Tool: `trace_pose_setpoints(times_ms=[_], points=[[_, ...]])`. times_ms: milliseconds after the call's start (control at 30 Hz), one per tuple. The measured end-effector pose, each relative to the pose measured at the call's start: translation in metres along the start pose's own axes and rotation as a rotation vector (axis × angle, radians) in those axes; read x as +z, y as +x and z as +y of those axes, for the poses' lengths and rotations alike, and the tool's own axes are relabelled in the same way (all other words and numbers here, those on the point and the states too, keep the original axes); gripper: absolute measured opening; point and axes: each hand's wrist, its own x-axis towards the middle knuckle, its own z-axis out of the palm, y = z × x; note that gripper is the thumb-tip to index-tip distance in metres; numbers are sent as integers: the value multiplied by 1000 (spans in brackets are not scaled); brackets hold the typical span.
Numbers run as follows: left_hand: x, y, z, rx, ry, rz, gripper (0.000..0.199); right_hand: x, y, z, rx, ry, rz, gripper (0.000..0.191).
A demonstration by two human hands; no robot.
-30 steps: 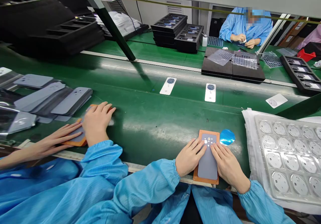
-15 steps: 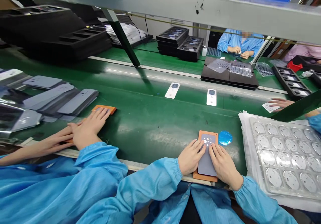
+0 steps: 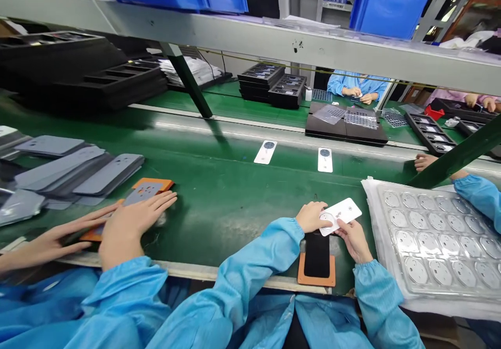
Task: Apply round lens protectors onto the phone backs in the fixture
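A white phone-back-shaped panel (image 3: 348,211) with a round ring at one end is held between my two hands, tilted above the bench. My left hand (image 3: 311,216) grips its ringed end from the left. Pinching its lower edge from the right is my right hand (image 3: 355,240). Just below the panel lies an orange fixture (image 3: 329,281) with a black inset (image 3: 317,257), at the bench's front edge. My hands and the panel hide its far end.
At left, a co-worker's hands (image 3: 125,229) work over another orange fixture (image 3: 166,183), near stacked grey panels (image 3: 111,174). Two white cards (image 3: 265,152) lie ahead on the green bench. A clear tray (image 3: 434,234) of round white pieces stands right. Another person's arm reaches in beyond it.
Both hands were pressing a grey panel on the orange fixture; now they hold a white-faced panel above it, and the black inset shows. The blue disc beside the fixture is out of sight.
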Motion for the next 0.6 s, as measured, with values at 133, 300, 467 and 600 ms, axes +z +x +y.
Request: trace_pose_setpoints(times_ms=[133,300,467,600], points=[[1,17,0,-7,81,-114,66,-6,2,7,12,50,26,54],[-6,28,6,-17,147,-255,70,-7,1,6,33,63,33,54],[-8,31,17,-59,222,-331,70,-7,-2,4,52,39,15,56],[-5,36,26,-109,248,-378,71,-9,-2,5,60,19,14,58]])
